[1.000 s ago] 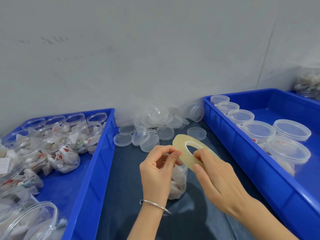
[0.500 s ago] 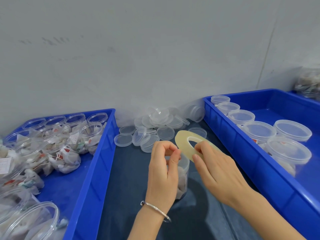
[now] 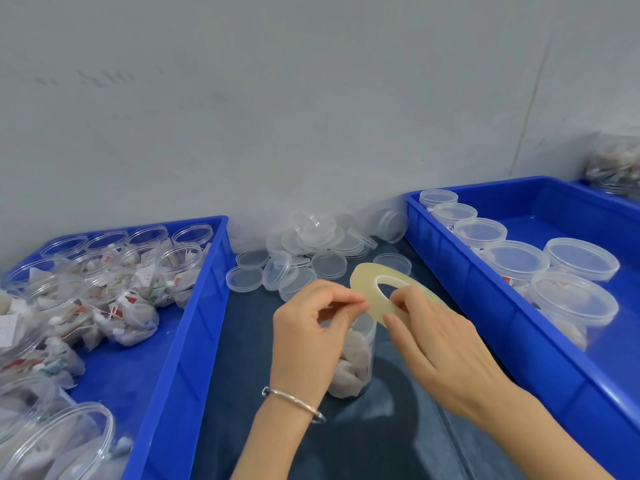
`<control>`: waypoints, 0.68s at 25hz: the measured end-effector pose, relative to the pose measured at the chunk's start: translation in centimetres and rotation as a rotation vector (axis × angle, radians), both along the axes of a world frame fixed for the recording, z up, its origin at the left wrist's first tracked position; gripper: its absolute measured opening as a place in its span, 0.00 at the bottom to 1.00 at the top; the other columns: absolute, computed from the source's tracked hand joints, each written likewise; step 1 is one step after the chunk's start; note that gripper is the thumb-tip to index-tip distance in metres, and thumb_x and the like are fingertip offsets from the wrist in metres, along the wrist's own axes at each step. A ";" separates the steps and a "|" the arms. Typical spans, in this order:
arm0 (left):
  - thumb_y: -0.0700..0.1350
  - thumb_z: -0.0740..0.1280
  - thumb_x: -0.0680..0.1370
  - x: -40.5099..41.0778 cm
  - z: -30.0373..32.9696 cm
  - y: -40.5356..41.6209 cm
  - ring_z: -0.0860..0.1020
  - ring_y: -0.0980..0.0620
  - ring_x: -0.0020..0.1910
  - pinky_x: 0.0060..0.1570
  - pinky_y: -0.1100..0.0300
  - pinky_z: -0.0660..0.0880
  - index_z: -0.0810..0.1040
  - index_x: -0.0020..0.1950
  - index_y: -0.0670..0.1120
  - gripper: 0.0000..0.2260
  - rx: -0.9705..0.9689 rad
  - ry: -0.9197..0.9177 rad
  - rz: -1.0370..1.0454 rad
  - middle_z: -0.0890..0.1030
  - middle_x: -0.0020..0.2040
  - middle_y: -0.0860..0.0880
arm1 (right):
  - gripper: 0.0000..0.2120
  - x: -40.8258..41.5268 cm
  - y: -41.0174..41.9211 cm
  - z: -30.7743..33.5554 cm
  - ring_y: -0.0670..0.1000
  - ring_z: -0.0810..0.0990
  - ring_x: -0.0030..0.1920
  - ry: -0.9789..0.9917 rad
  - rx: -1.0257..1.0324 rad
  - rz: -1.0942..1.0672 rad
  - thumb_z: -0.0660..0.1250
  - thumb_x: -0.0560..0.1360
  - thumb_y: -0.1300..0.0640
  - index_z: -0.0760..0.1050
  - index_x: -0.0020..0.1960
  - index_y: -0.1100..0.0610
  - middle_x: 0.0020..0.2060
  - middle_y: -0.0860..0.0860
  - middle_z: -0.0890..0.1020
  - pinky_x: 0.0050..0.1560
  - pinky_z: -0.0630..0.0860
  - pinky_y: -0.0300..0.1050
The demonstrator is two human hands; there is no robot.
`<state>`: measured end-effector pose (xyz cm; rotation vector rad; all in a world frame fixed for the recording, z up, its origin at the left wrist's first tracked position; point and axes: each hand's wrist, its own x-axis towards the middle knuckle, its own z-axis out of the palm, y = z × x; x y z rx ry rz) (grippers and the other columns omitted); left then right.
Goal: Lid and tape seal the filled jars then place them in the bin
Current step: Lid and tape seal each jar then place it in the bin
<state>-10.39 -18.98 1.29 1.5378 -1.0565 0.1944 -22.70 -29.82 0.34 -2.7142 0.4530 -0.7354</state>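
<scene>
A clear filled jar [image 3: 356, 358] stands on the dark mat between two blue bins, partly hidden behind my hands. My right hand [image 3: 436, 344] holds a flat yellowish tape roll [image 3: 363, 282] above the jar, fingers through its hole. My left hand [image 3: 311, 327] pinches thumb and forefinger together at the roll's near edge, apparently on the tape's end, which is too thin to see. The jar's top is hidden by my fingers. The right blue bin [image 3: 485, 306] holds several lidded jars [image 3: 575, 306].
The left blue bin [image 3: 194, 306] holds several open filled jars [image 3: 104, 289] and loose pouches. A heap of clear lids [image 3: 311, 251] lies on the mat by the grey wall. Another filled jar [image 3: 616, 164] sits at the far right.
My left hand has moved up from the jar and now pinches at the tape roll's edge. The roll and my right hand have stayed almost in place.
</scene>
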 end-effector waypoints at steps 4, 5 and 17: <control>0.32 0.70 0.72 0.6 3.3 -0.3 0.74 0.54 0.37 0.39 0.65 0.72 0.79 0.38 0.38 0.04 0.001 -0.514 0.101 0.78 0.37 0.47 | 0.20 -0.7 -0.7 1.1 0.44 0.70 0.39 -0.037 0.248 0.173 0.45 0.76 0.37 0.54 0.68 0.34 0.36 0.44 0.73 0.42 0.65 0.37; 0.33 0.70 0.73 0.9 4.0 -0.2 0.73 0.54 0.37 0.39 0.64 0.72 0.78 0.38 0.37 0.04 -0.036 -0.528 0.126 0.78 0.37 0.46 | 0.22 -0.9 -1.1 1.6 0.45 0.71 0.40 -0.081 0.252 0.195 0.46 0.78 0.38 0.50 0.71 0.32 0.38 0.43 0.74 0.44 0.65 0.37; 0.31 0.72 0.71 -0.1 -5.7 3.7 0.79 0.60 0.40 0.40 0.75 0.72 0.77 0.36 0.49 0.13 0.009 0.194 0.166 0.79 0.40 0.59 | 0.25 -2.0 -0.7 -2.3 0.48 0.74 0.42 0.298 -0.307 -0.225 0.34 0.77 0.37 0.45 0.73 0.31 0.35 0.43 0.69 0.66 0.60 0.53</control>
